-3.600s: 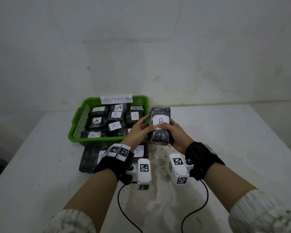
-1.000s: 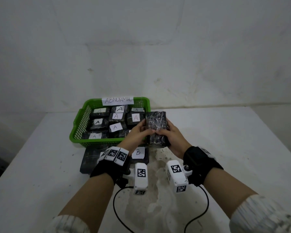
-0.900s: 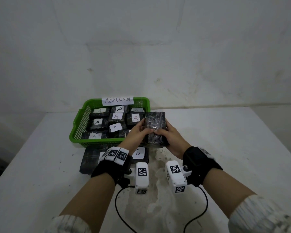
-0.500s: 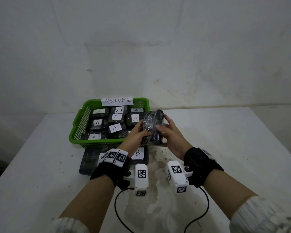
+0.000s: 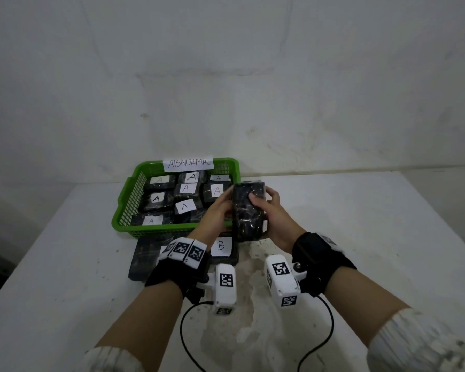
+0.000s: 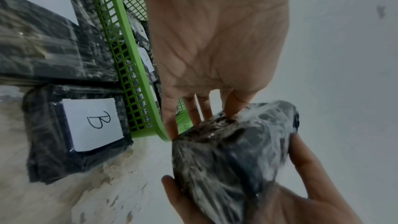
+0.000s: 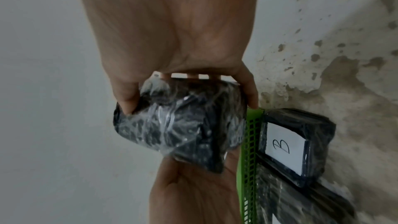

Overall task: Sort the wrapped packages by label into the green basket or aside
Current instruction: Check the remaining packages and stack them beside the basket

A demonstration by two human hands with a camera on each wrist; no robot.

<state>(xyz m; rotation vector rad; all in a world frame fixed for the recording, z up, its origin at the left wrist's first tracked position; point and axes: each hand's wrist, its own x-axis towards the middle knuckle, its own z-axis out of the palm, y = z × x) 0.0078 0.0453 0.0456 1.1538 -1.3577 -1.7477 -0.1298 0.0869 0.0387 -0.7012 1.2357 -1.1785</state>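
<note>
The fingers (image 5: 253,197) of the right hand (image 5: 275,218) and left hand (image 5: 215,214) gripped the wrapped package (image 5: 247,212) between them, above the desk (image 5: 373,237). Its long axis ran away from the person, label side hidden. The green basket (image 5: 124,218) lay just left, the B-labelled package (image 5: 222,248) below, nearer the left hand.

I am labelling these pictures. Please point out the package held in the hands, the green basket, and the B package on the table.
held package (image 5: 246,210), head view, its dark wrapped face
green basket (image 5: 156,231), head view, its near wall
B package (image 6: 90,123), left wrist view, its white label
</note>
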